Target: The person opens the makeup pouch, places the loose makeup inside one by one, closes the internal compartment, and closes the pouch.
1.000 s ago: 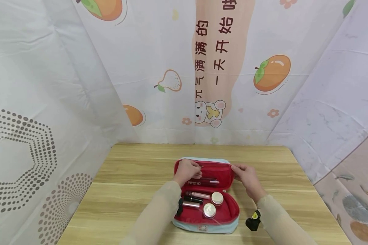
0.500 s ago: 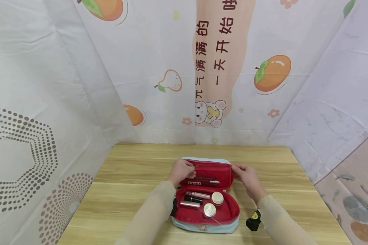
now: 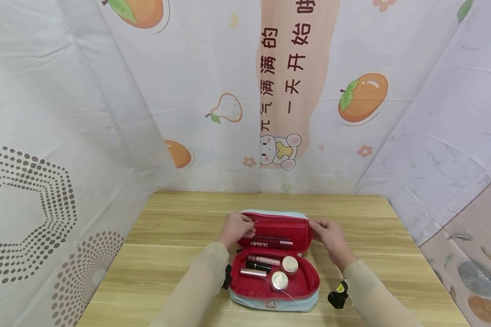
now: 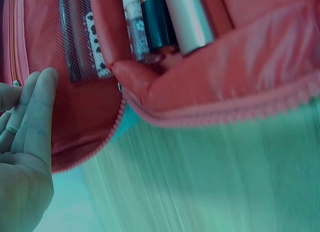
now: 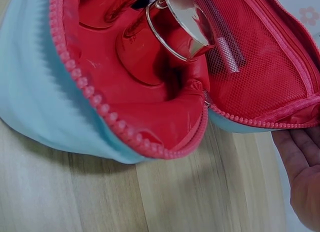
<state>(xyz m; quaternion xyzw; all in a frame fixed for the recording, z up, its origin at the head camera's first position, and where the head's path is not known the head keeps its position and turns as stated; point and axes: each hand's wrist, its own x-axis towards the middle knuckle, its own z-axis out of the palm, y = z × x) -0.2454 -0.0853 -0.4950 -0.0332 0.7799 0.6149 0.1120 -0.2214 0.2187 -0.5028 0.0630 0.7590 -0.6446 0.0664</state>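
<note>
A light-blue makeup bag (image 3: 307, 303) with red lining lies unzipped, its lid (image 3: 296, 230) folded back. My left hand (image 3: 235, 228) is at the lid's left side, thumb and fingers pinching the small zipper pull (image 4: 16, 83) of the mesh pocket (image 5: 260, 67). Behind the mesh lie a dark slim stick (image 4: 69, 37) and a patterned one (image 4: 97, 47). At the lid's right edge my right hand (image 3: 330, 236) grips the rim, fingers behind it in the right wrist view. The bag's base holds a silver tube (image 3: 253, 272), a black tube (image 3: 258, 266), a pink tube (image 3: 269, 261) and two round-lidded jars (image 3: 289, 264).
The bag rests on a wood-grain table (image 3: 172, 236). A printed curtain (image 3: 212, 150) hangs along the table's back edge, with more cloth on both sides. A black wrist device (image 3: 338, 295) sits by the right sleeve.
My left hand has slid left along the lid's pocket zipper with the pull, uncovering more of the mesh and the silver tube. The right hand has stayed at the lid's right edge.
</note>
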